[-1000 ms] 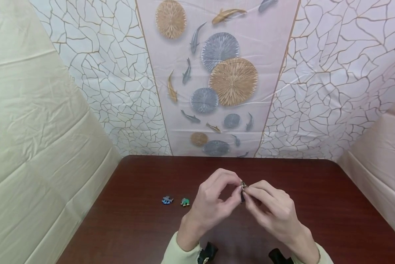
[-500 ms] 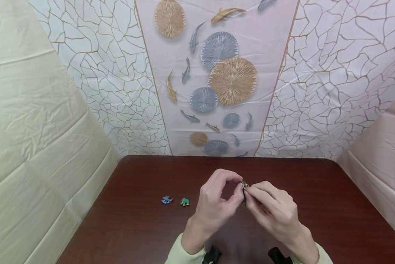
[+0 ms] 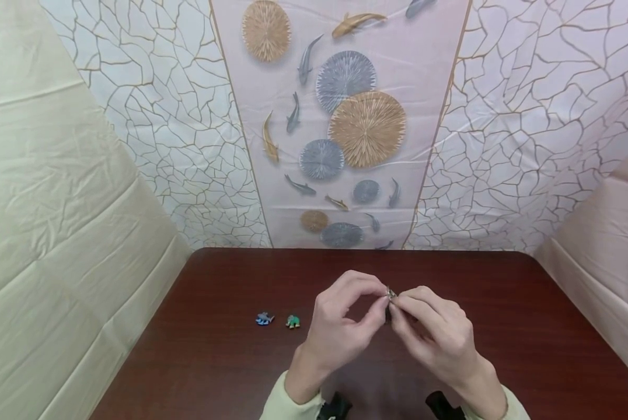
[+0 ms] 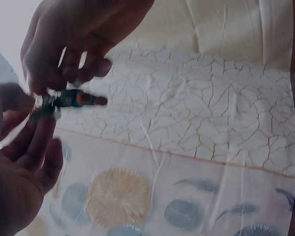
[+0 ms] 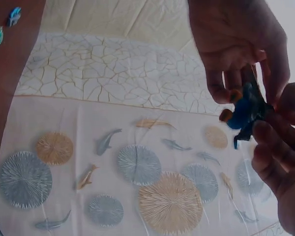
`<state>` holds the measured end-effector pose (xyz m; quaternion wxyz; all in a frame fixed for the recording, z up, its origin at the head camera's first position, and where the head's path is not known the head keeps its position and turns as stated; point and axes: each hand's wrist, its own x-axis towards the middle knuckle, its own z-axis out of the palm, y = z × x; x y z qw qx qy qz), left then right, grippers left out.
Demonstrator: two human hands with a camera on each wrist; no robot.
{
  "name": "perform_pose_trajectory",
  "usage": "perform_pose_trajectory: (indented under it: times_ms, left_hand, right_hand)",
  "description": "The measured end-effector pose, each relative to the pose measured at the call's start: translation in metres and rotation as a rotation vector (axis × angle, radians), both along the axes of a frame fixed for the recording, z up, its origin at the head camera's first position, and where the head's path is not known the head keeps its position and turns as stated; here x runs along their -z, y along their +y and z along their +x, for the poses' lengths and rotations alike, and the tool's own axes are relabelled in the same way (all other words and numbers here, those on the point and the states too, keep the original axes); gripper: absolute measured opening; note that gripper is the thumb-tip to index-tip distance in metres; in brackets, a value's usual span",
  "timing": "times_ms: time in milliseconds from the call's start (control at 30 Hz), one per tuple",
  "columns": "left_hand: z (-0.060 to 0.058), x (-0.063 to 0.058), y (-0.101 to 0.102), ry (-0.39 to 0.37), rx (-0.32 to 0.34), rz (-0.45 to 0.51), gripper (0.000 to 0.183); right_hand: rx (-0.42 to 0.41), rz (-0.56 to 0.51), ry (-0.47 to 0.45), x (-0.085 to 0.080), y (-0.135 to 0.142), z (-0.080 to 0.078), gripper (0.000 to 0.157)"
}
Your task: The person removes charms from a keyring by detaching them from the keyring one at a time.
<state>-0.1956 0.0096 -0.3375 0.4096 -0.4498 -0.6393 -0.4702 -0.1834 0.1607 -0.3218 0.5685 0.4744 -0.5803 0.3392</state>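
Over the table, my left hand (image 3: pixel 340 318) and right hand (image 3: pixel 437 329) meet fingertip to fingertip. Between them they pinch a small figure (image 3: pixel 391 293) with a shiny, metallic-looking part. In the left wrist view the figure (image 4: pixel 71 98) shows a dark teal body and an orange-brown end. The right wrist view shows blue, dark and orange parts on the figure (image 5: pixel 248 110); its exact kind I cannot tell, and fingers hide part of it. To the left of my hands lie a small blue-and-grey figure (image 3: pixel 264 318) and a small green figure (image 3: pixel 293 322).
The dark red-brown table (image 3: pixel 214 373) has rounded far corners. Behind it hangs a patterned cloth (image 3: pixel 366 128) with printed fish and discs. Plain pale cloth (image 3: pixel 56 233) closes off the left side, with another cloth (image 3: pixel 608 251) on the right.
Both hands stay nearly in place, fingertips still on the small figure. The figure tilts slightly between the fingers. The two figures on the table have not moved.
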Motion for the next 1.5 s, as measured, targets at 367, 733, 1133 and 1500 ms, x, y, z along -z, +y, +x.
perform_pose_trajectory:
  times_ms: [367,733,1133,1500]
  left_hand:
    - [-0.004,-0.003,-0.007,0.027,0.089,-0.085,0.021]
    - [-0.006,0.001,-0.006,0.074,0.038,-0.177,0.019]
    - [-0.006,0.002,-0.006,0.034,0.079,-0.206,0.019]
    - [-0.005,0.001,-0.006,0.042,0.085,-0.242,0.018]
  right_hand:
    - [-0.118,-0.048,-0.228,0.006,0.011,0.000,0.022]
    - [-0.111,0.040,-0.379,0.002,0.019,0.004,0.018]
    - [-0.251,0.107,-0.518,0.004,0.027,0.004,0.009]
    - [-0.321,0.113,-0.556,0.010,0.032,0.001,0.007]
